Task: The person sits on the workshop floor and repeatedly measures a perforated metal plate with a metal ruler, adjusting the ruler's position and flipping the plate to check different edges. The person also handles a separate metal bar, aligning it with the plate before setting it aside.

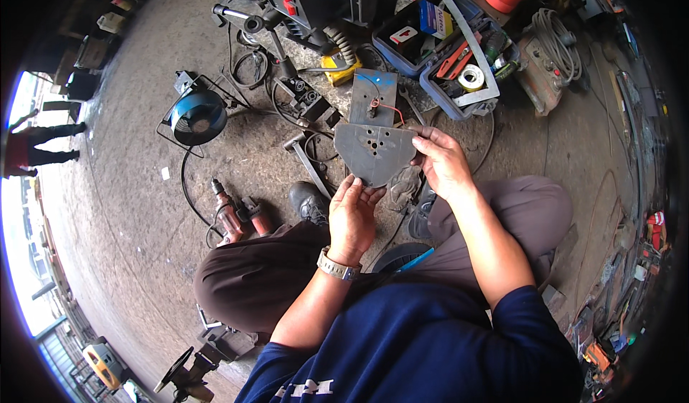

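Note:
Between my two hands is a dark grey flat metal plate with cut corners and a group of drilled holes near its middle. My left hand pinches its near edge, and my right hand grips its right edge. Just beyond it lies another metal plate, rectangular, with blue marking at its far end. On that rectangular plate rest a small metal fitting and a red wire. The held plate covers the near part of the rectangular one; whether they touch I cannot tell.
An open blue toolbox with a metal square across it stands at the far right. Left of my legs are a blue fan, a red power drill and a hammer. Cables cross the floor. Another person stands far left.

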The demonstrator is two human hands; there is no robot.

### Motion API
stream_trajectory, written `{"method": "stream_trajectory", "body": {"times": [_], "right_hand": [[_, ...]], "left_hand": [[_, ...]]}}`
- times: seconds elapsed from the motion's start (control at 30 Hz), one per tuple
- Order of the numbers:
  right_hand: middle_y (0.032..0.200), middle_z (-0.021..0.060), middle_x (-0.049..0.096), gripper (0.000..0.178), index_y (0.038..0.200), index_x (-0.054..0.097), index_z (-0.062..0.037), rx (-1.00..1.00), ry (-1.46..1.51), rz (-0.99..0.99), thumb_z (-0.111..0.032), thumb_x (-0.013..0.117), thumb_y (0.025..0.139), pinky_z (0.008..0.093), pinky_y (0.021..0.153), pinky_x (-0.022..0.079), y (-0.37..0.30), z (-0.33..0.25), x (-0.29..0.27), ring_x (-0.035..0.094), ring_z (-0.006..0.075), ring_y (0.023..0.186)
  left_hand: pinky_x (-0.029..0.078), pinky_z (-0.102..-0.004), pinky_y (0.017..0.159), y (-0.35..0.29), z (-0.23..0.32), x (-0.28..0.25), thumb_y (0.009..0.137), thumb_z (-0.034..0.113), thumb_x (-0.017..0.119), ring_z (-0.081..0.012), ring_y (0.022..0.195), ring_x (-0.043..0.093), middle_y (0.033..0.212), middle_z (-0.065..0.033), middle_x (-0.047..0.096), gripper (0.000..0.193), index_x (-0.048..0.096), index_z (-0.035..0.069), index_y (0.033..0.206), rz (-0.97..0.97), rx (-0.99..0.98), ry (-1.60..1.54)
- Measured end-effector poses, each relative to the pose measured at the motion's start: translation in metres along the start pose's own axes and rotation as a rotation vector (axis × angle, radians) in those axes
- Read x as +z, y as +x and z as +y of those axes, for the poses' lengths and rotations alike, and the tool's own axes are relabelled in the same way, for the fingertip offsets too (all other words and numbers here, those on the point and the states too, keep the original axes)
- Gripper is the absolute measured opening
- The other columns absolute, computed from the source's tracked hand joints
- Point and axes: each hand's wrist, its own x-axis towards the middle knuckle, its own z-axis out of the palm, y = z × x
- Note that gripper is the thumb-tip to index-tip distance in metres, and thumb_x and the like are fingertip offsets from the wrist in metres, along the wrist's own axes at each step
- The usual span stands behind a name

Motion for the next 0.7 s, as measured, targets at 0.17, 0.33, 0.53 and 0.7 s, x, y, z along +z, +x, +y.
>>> {"method": "stream_trajectory", "body": {"times": [0.17, 0.33, 0.53, 0.7], "right_hand": [[0.108, 0.0077, 0.068, 0.029, 0.123, 0.058, 0.0008, -0.04, 0.048, 0.001, -0.007, 0.061, 0.095, 0.0294, 0.074, 0.052, 0.006, 0.004, 0.002, 0.065, 0.0141, 0.092], [0.108, 0.0073, 0.068, 0.029, 0.124, 0.058, 0.0005, -0.045, 0.036, 0.014, -0.006, 0.06, 0.095, 0.0292, 0.074, 0.052, 0.01, 0.004, 0.004, 0.064, 0.0141, 0.091], [0.109, 0.0079, 0.068, 0.028, 0.124, 0.058, 0.0008, -0.066, 0.007, 0.02, -0.006, 0.058, 0.096, 0.0299, 0.075, 0.052, 0.016, 0.007, 0.001, 0.065, 0.0145, 0.092], [0.113, 0.0116, 0.068, 0.028, 0.124, 0.057, 0.0032, -0.066, 0.021, 0.016, -0.004, 0.056, 0.096, 0.0334, 0.082, 0.054, 0.016, 0.008, 0.001, 0.066, 0.0178, 0.098]], "left_hand": [[0.05, -0.04, 0.093, 0.007, 0.005, 0.0, 0.1, 0.012, 0.055, -0.0207, 0.099, 0.064, 0.114, -0.0079, 0.064, 0.027, 0.055, 0.0, 0.125, 0.006, -0.006, 0.055], [0.049, -0.0349, 0.086, 0.011, 0.006, -0.009, 0.099, 0.011, 0.057, -0.0174, 0.093, 0.062, 0.107, -0.0045, 0.064, 0.023, 0.056, 0.003, 0.12, -0.036, -0.014, 0.115], [0.049, -0.0303, 0.078, 0.011, 0.007, -0.007, 0.099, 0.012, 0.059, -0.015, 0.083, 0.061, 0.095, -0.0029, 0.062, 0.018, 0.058, 0.003, 0.115, -0.016, -0.014, 0.115], [0.049, -0.0284, 0.077, 0.01, 0.008, 0.001, 0.1, 0.013, 0.057, -0.0132, 0.078, 0.061, 0.088, -0.0042, 0.064, 0.02, 0.06, -0.001, 0.115, 0.0, -0.01, 0.087]]}}
